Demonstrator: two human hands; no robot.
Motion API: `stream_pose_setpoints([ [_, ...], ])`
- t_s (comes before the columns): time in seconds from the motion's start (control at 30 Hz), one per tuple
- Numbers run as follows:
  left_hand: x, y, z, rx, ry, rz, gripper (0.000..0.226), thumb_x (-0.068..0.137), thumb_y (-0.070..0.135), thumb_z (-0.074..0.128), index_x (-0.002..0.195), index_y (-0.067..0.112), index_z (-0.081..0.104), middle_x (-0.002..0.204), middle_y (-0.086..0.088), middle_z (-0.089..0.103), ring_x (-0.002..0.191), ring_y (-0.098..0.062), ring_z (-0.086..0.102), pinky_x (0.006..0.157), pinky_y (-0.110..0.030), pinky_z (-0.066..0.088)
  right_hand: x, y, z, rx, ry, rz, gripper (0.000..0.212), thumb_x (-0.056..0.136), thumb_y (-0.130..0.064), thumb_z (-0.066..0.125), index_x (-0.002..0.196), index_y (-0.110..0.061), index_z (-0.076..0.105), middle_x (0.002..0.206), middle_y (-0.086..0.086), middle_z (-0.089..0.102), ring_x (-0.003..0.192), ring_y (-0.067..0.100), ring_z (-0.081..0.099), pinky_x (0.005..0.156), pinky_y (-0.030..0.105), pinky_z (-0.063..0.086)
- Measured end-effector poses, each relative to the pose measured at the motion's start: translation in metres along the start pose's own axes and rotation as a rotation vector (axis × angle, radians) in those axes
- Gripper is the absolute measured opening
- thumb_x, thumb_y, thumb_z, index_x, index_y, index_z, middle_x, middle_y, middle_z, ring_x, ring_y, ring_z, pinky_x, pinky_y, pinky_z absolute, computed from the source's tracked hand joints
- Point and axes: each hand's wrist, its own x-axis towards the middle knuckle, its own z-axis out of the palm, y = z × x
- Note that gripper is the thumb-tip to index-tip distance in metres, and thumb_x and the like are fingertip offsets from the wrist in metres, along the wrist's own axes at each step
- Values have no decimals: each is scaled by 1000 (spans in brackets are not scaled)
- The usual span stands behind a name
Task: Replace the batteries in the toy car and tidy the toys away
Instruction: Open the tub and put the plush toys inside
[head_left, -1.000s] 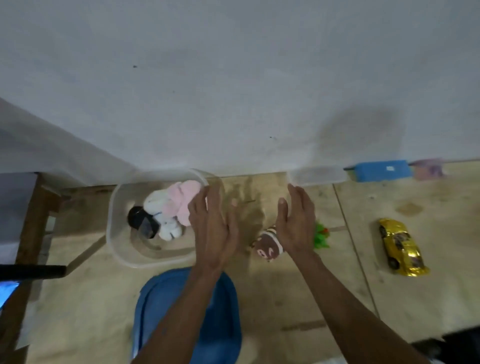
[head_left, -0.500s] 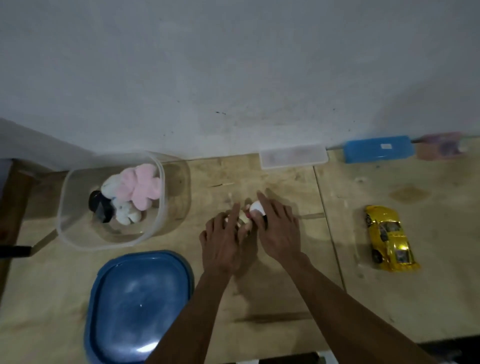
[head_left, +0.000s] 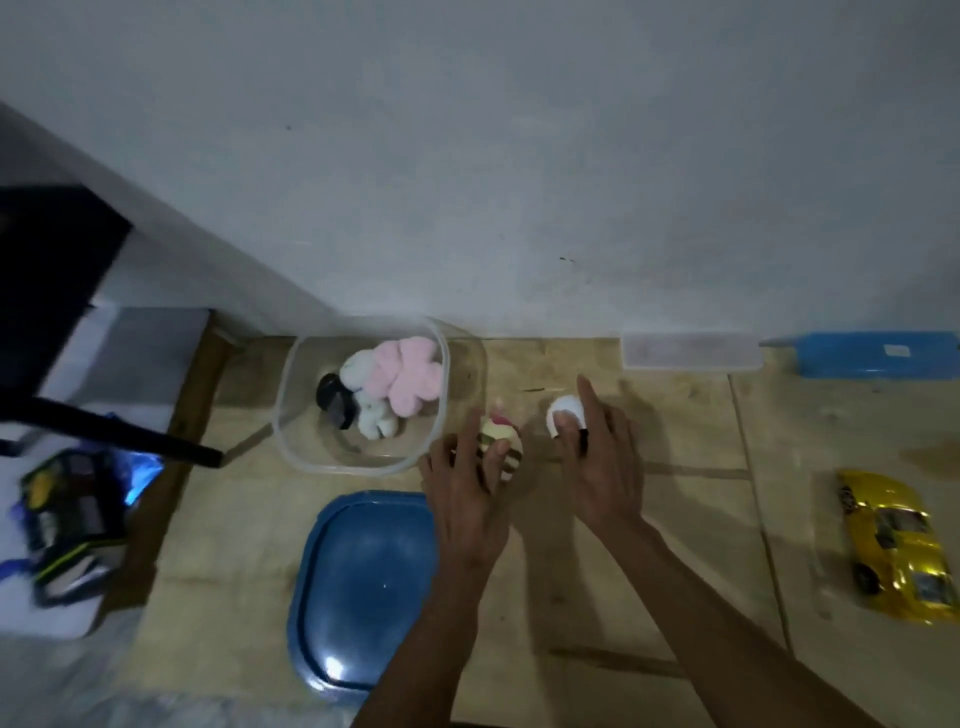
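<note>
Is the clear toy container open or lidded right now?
Open. The clear container has no lid on; plush toys show inside, and the blue lid lies on the table beside it.

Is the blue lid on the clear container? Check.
No: the blue lid lies flat on the table, beside the open clear container.
</note>
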Motion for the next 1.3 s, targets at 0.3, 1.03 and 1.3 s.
stream_pose_setpoints([
  [0.3,103,-94,-123,83,189,-157,56,99,52,28,144,23,47,120,-22,59,113,-35,47,97,-39,30,9,-160,91,23,-164,-239,61,96,-63,18,153,-40,23,148,1,42,133,25,39,104,47,39],
  [1.03,143,-135,-105,194,-413,-63,70,99,54,3,158,17,13,167,-8,5,154,-26,-1,121,-56,2,14,-148,174,-505,-190,-247,57,102,-42,12,157,-32,-1,167,-6,-1,154,20,-10,117,54,-15],
  [1.3,144,-139,-101,1,-143,-212,48,106,43,25,134,15,52,115,-15,68,105,-39,64,80,-37,49,14,-162,165,-341,-145,-100,55,107,-40,16,158,-34,-1,167,-11,-2,153,12,-7,119,51,-10],
])
